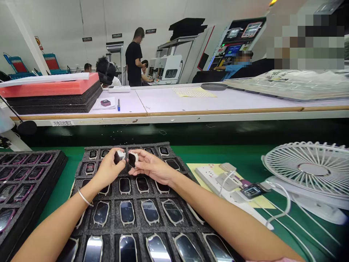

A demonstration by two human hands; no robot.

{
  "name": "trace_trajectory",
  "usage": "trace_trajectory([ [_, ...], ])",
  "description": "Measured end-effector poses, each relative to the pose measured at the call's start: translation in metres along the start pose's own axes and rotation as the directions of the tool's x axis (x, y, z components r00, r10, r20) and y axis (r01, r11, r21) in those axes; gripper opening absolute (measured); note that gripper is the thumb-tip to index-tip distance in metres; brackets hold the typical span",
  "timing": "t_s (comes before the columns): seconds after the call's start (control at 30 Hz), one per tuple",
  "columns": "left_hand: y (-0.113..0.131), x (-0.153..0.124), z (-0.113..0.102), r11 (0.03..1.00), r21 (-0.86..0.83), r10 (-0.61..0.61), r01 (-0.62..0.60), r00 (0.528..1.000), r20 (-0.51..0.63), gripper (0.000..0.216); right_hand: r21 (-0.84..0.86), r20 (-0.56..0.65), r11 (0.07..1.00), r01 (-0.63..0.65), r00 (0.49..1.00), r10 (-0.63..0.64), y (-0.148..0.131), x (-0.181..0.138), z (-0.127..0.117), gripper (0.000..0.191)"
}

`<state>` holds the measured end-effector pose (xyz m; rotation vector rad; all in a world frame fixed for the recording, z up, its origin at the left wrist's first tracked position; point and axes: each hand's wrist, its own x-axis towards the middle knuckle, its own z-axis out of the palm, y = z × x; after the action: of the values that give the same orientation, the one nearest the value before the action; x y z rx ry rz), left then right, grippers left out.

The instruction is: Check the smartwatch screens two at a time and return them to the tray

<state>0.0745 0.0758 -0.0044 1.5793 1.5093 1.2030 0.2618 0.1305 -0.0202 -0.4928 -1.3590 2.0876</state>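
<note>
In my left hand (109, 167) is a smartwatch body (119, 156), its shiny face tilted away. My right hand (152, 167) pinches another strapless smartwatch (132, 160) by its pale case, the dark screen turned toward my left. Both are held close together above a dark grey foam tray (111, 203). Rows of similar watch bodies with pale cases lie in its compartments, such as one watch (127, 212) in the middle. Some screens in the upper rows show lit text. My hands and forearms cover part of the tray.
At left lies a second foam tray (58, 163) of purple-cased watches. To the right are a power strip (209, 174) with cables, a small display device (252, 191) and a white fan (313, 169). A raised shelf (163, 105) holds foam stacks (54, 100) and a pen (118, 104). People work beyond.
</note>
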Motion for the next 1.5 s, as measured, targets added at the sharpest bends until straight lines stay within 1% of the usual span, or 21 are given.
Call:
trace_trajectory([
  [0.1, -0.003, -0.001, 0.002, 1.000, -0.016, 0.015, -0.016, 1.000, -0.018, 0.037, -0.003, 0.011, 1.000, 0.025, 1.000, -0.025, 0.000, -0.001, 0.002, 0.054],
  [0.2, -0.003, -0.002, 0.004, 0.999, -0.034, 0.008, -0.010, 0.998, -0.057, 0.040, 0.035, 0.021, 0.999, 0.022, 1.000, -0.023, 0.000, -0.001, 0.003, 0.057],
  [0.33, 0.001, -0.005, 0.006, 0.999, -0.035, 0.011, -0.015, 0.994, -0.112, 0.038, 0.095, 0.048, 0.995, -0.004, 0.999, -0.001, 0.000, -0.002, 0.004, 0.057],
  [0.47, 0.007, -0.009, 0.006, 0.999, -0.020, 0.034, -0.037, 0.989, -0.145, 0.036, 0.094, 0.096, 0.996, 0.000, 0.995, -0.009, -0.001, -0.003, 0.004, 0.057],
  [0.67, 0.010, -0.011, 0.008, 0.998, -0.022, 0.050, -0.053, 0.989, -0.142, 0.037, 0.075, 0.119, 0.997, 0.003, 0.993, -0.012, -0.002, -0.004, 0.004, 0.057],
  [0.8, 0.010, -0.010, 0.008, 0.998, -0.020, 0.052, -0.055, 0.988, -0.148, 0.038, 0.088, 0.142, 0.995, 0.037, 0.989, -0.049, 0.000, -0.002, 0.002, 0.057],
  [1.03, 0.010, -0.011, 0.008, 0.999, -0.013, 0.047, -0.049, 0.993, -0.106, 0.038, 0.096, 0.174, 0.992, 0.086, 0.979, -0.102, 0.002, -0.002, 0.002, 0.051],
  [1.23, 0.010, -0.011, 0.009, 0.997, -0.025, 0.075, -0.078, 0.992, -0.105, 0.036, 0.100, 0.161, 0.991, 0.084, 0.982, -0.099, 0.000, -0.003, 0.004, 0.052],
  [1.5, 0.009, -0.011, 0.010, 0.996, -0.039, 0.077, -0.081, 0.991, -0.106, 0.034, 0.088, 0.166, 0.992, 0.091, 0.981, -0.105, 0.000, -0.003, 0.004, 0.051],
])
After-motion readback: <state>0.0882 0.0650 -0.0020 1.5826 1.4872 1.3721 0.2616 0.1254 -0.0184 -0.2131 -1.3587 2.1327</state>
